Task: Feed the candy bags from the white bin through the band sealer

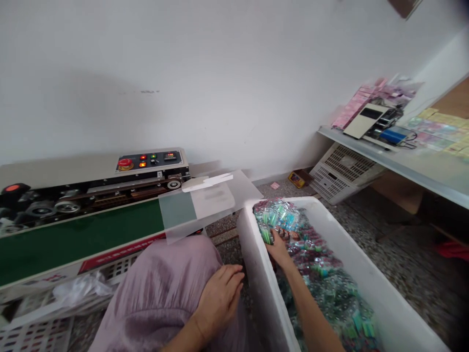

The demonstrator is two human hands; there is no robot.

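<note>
My left hand (221,289) lies on my knee over the mauve cloth, its fingers stretched out and holding nothing. Inside a white foam box (252,274), my right hand (277,248) reaches down at the near left wall. Its fingers are closed on the edge of a shiny clear plastic packet (266,233) with green stripes; the fingertips are partly hidden. Many similar packets (322,254) fill the box, with green, blue and dark red contents that I cannot make out.
On the left runs a machine with a green conveyor belt (110,232), a control panel (150,160) and a translucent sheet (244,190) at its end. White crates (333,183) stand below a table (421,156) at right, which carries a small machine (368,120) and pink packs (359,102).
</note>
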